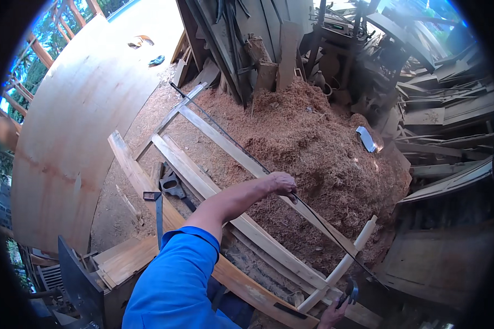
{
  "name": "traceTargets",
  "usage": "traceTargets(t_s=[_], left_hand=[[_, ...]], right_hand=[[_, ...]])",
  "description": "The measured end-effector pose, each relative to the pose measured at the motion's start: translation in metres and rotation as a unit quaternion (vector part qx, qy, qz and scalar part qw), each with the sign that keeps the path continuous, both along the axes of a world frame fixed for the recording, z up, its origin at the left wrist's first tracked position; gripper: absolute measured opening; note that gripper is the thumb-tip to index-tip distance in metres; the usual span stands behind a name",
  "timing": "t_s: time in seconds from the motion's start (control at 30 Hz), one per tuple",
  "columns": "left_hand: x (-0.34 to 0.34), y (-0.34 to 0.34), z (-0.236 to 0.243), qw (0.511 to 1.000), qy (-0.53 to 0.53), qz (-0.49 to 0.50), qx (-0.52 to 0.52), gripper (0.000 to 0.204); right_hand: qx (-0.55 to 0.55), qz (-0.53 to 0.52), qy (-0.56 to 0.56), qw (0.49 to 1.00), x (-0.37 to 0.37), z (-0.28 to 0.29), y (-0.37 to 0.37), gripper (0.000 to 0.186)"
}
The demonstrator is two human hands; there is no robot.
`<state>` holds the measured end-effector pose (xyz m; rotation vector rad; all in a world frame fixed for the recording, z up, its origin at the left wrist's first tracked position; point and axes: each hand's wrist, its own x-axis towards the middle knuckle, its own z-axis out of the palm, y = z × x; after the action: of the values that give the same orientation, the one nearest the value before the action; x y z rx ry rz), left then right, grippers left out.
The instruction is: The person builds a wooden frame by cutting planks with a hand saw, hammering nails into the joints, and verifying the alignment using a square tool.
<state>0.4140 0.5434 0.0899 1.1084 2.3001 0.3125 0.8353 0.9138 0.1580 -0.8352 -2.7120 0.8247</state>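
blue sleeve (173, 279) up close, left hand (282, 184) closed on a thin dark bar (225, 133) running over the wooden frame (343, 267), right hand (333, 316) round a dark tool (352, 291); looks like positioning, next probably calls for steadying.

Frame rail (219, 139) under left fingers (286, 189): smooth, matt wood
Shavings heap (302, 134) beyond them: rough wood
Try square (159, 219) left of them: dull metal blade
Sleeve (175, 274): matt cloth
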Motion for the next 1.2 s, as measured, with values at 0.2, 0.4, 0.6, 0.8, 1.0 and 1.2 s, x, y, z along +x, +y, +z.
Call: traceTargets(t_s=[0.2, 0.4, 0.6, 0.8, 1.0, 1.2], left_hand=[[-0.024, 0.021, -0.024, 0.999, 0.024, -0.014, 0.023, 0.022], [-0.023, 0.017, 0.011, 0.991, -0.003, 0.051, -0.122, 0.056], [-0.032, 0.052, -0.011, 0.992, 0.050, 0.037, -0.106, 0.048], [-0.044, 0.041, -0.015, 0.993, 0.058, 0.059, -0.088, 0.041], [-0.048, 0.051, -0.005, 0.986, 0.024, 0.097, -0.132, 0.039], [-0.057, 0.062, -0.018, 0.994, 0.008, 0.075, -0.085, 0.033]], right_hand=[[-0.135, -0.099, -0.017, 0.986, 0.061, -0.027, 0.023, 0.044], [-0.326, -0.196, -0.021, 0.925, 0.030, -0.028, 0.048, 0.007], [-0.475, -0.313, 0.043, 0.822, 0.026, -0.071, 0.127, 0.008], [-0.364, -0.215, -0.028, 0.906, -0.006, -0.062, 0.138, 0.011], [-0.538, -0.323, 0.109, 0.771, -0.045, -0.103, 0.185, 0.013], [-0.594, -0.360, 0.171, 0.699, -0.098, -0.141, 0.270, 0.015]])
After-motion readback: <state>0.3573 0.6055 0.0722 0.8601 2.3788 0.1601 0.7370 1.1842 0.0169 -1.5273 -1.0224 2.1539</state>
